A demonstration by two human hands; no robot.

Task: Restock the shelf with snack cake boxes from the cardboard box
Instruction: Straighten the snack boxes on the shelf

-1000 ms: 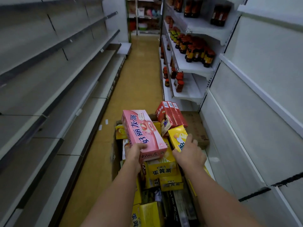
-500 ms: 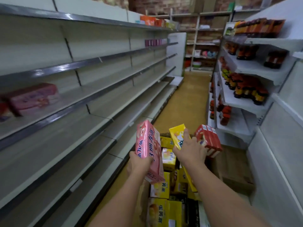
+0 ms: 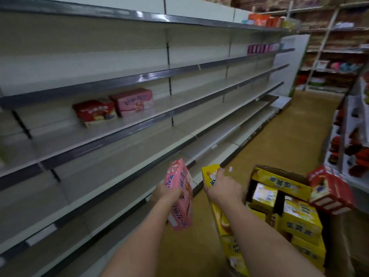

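I see two bare forearms coming up from the bottom edge of my view, with no sleeve, cuff or glove anywhere along them. My left hand (image 3: 166,193) wears no ring, watch or band that I can make out, and the wrist behind it is plain. My right hand (image 3: 224,186) is just as unadorned, knuckles toward me. Both are a little motion-blurred, so I cannot tell fine detail such as nails. No clothing shows at all.

Glossy printed card on the pink box (image 3: 180,194) and yellow box (image 3: 210,174); shelf (image 3: 139,124) edges shiny metal.
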